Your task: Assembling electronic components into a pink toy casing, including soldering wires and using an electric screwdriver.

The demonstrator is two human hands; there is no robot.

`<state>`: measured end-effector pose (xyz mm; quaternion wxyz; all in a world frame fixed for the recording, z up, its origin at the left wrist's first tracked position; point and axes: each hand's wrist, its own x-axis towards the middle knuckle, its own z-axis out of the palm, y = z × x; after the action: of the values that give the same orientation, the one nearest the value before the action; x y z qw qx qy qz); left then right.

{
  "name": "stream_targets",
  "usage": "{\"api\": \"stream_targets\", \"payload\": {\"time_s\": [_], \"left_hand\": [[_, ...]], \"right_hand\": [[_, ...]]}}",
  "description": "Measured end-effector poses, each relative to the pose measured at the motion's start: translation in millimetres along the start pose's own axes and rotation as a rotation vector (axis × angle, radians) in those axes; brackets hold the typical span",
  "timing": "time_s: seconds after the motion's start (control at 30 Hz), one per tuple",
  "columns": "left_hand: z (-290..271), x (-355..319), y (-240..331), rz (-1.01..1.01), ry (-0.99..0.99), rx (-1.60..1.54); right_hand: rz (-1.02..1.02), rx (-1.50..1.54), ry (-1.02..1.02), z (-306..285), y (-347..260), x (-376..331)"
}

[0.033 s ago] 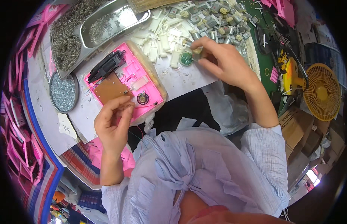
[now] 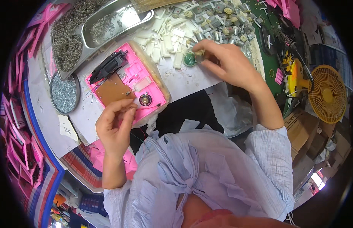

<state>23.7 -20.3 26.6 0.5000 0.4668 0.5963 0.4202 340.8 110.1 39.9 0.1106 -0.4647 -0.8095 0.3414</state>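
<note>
The grip of the right hand (image 2: 235, 67) holds a small motor (image 2: 199, 57) beside a green disc (image 2: 189, 59); the left hand (image 2: 116, 127) pinches red wire (image 2: 146, 108) over a pink casing (image 2: 155, 92).

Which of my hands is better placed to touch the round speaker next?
Probably your left hand: it is at the pink casing, close to the speaker. Your right hand is farther off, beside the green disc, apparently pinching a small grey part.

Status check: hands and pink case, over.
Right hand: pinching metal part beside green disc. Left hand: seemingly pinching red wire. Pink case: open, left hand blocking part.
</note>
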Motion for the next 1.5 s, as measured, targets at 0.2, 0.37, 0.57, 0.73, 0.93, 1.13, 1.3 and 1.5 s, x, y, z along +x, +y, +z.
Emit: {"api": "stream_targets", "payload": {"time_s": [0.2,0.37,0.57,0.73,0.93,1.13,1.3,1.5], "left_hand": [[-2,0,-6,0.181,0.001,0.004],[-7,-2,-7,0.3,0.031,0.183],[-1,-2,-2,0.289,0.034,0.147],[4,-1,2,0.352,0.038,0.162],[23,3,1,0.403,-0.057,0.12],[49,0,4,0.112,-0.099,-0.208],[44,-5,0,0.1,-0.116,-0.252],[40,-9,0,0.107,-0.104,-0.244]], "right_hand": [[-0.16,-0.313,0.009,14,2,13],[-0.205,-0.205,0.021,11,4,15],[-0.153,-0.264,0.005,15,6,13],[-0.067,-0.123,-0.053,2,6,13],[0.255,1.001,-0.087,23,-27,-15],[0.383,1.584,-0.247,68,-54,-25],[0.37,1.641,-0.295,73,-56,-24],[0.357,1.63,-0.341,77,-59,-22]]}}
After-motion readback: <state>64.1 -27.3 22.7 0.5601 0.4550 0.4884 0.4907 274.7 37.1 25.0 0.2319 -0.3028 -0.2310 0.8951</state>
